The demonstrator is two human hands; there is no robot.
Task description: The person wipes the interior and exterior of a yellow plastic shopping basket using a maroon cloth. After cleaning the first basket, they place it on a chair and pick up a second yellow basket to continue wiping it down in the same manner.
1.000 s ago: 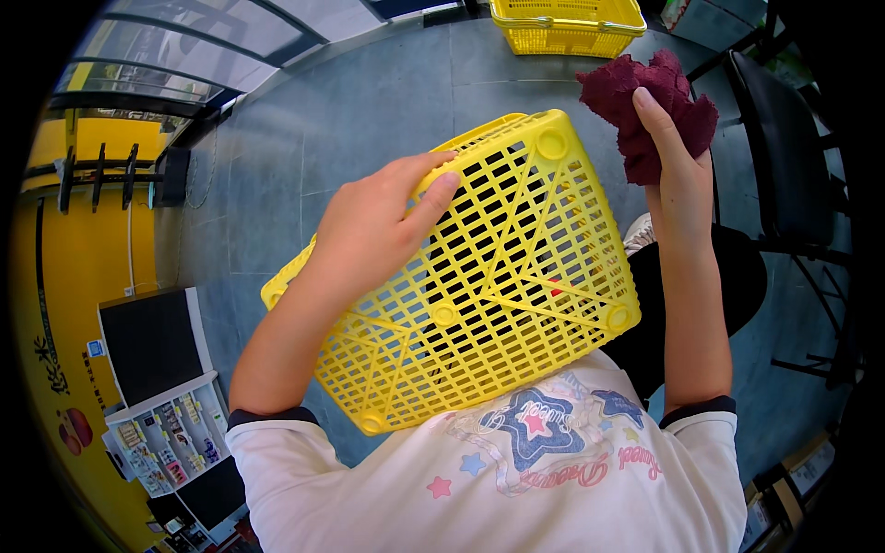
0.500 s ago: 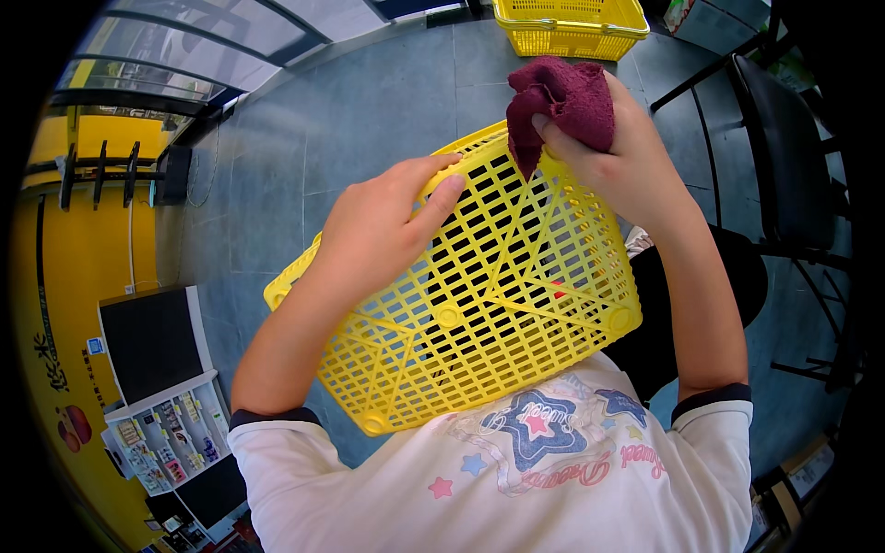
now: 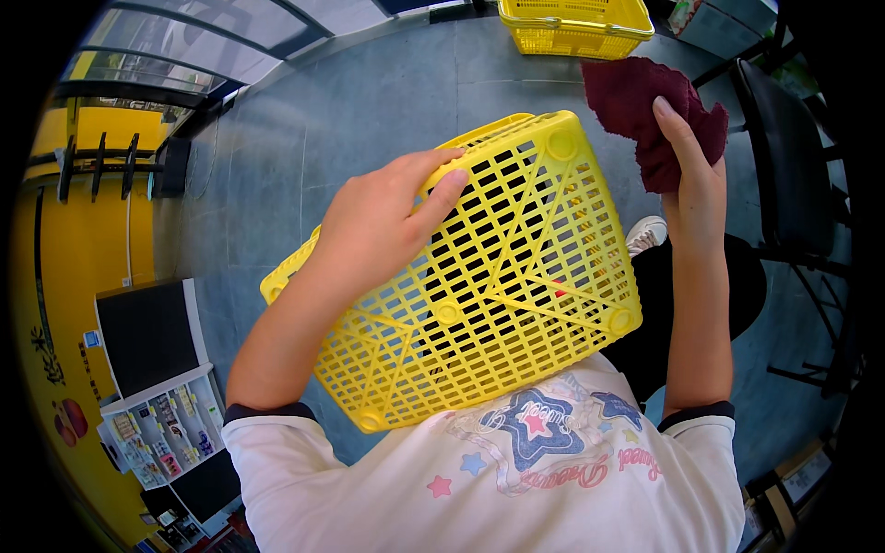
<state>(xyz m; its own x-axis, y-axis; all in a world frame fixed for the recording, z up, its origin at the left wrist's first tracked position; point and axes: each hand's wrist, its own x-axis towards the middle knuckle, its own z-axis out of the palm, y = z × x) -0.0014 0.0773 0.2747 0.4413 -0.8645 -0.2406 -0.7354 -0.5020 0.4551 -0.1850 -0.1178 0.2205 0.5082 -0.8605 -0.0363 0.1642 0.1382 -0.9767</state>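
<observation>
A yellow plastic shopping basket (image 3: pixel 498 276) is tilted against my body, its slotted bottom facing me. My left hand (image 3: pixel 387 212) grips the basket's far upper edge, thumb on the bottom and fingers curled over the side. Off the basket's upper right corner, my right hand (image 3: pixel 693 175) holds a dark maroon cloth (image 3: pixel 650 111) with the thumb pressed on it. The cloth hangs spread out and is apart from the basket. The fingers beneath the cloth are hidden.
Another yellow basket (image 3: pixel 576 28) with metal handles stands on the grey tiled floor (image 3: pixel 369 111) at the far side. A black chair (image 3: pixel 784 157) is at the right. To the left are a shelf of small packaged goods (image 3: pixel 166 429) and a yellow wall (image 3: pixel 83 240).
My right hand has moved right, away from the basket's corner, taking the cloth with it. The cloth has gone from bunched to more spread. My left hand and the basket stay nearly still.
</observation>
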